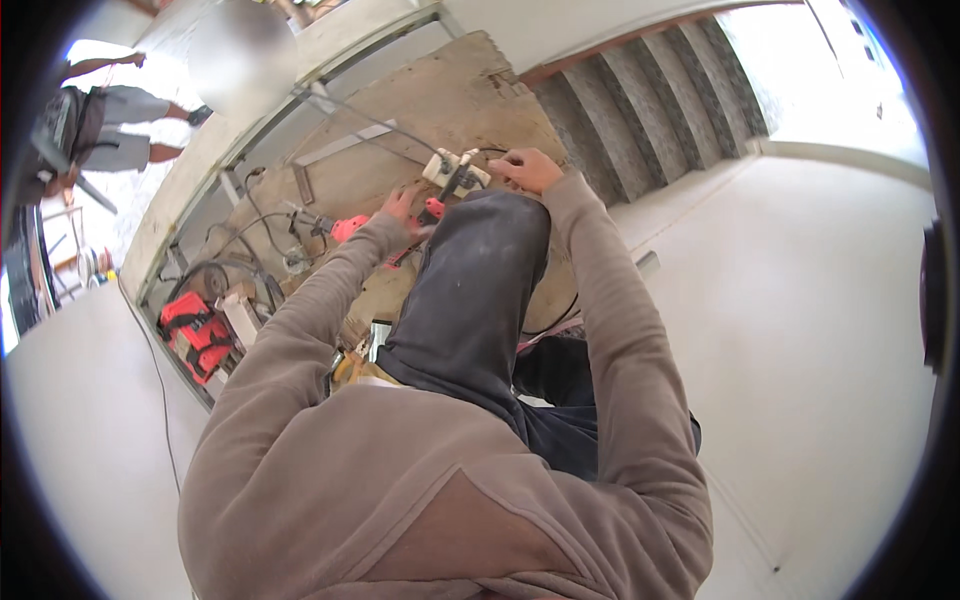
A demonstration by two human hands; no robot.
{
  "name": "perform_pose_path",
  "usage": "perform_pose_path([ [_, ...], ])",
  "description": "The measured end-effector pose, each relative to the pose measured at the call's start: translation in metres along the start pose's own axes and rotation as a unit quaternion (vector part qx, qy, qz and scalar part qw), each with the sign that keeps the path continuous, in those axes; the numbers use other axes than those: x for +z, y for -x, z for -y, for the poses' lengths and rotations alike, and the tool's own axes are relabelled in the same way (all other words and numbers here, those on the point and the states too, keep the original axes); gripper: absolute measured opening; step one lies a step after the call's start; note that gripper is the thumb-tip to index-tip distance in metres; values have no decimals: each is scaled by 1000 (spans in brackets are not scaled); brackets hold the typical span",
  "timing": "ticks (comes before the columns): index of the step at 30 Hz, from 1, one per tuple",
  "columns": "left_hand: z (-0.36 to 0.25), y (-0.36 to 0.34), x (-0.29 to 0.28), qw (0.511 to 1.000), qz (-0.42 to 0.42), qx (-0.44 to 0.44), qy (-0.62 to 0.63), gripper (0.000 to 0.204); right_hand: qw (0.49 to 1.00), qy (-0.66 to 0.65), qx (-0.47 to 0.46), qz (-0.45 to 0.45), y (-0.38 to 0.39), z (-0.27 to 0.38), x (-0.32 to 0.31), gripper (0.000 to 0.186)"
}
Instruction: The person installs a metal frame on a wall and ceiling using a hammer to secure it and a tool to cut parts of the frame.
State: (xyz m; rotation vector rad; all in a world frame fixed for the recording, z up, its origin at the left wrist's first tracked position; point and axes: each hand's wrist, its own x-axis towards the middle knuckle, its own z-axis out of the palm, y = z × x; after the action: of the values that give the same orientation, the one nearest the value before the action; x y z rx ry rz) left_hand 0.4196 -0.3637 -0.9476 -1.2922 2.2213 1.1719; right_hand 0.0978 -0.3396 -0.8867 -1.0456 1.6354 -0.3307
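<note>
One white power strip (438, 168), black plug (461, 180) in it, sits just left of the curled right hand (530, 171). Left hand (402, 207) is by some red tool parts (348, 229); can't tell if either's gripping.

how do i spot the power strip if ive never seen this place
Find the stairs at upper right, then the worn wooden board to their left. There, between the left hand and right hand, just beyond the dark knee, is the power strip. It is off-white and blocky, unlike the red tool nearby.
</note>
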Motion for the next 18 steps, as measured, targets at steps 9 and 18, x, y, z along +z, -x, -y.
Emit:
perform_pose_path([
  [9,-46,-44,29,924,-366,22,111,114,933,348,-4,97,-67,45,49,42],
  [18,-78,-54,35,940,-305,-51,147,103,914,376,-150,38,-55,30,38,27],
])
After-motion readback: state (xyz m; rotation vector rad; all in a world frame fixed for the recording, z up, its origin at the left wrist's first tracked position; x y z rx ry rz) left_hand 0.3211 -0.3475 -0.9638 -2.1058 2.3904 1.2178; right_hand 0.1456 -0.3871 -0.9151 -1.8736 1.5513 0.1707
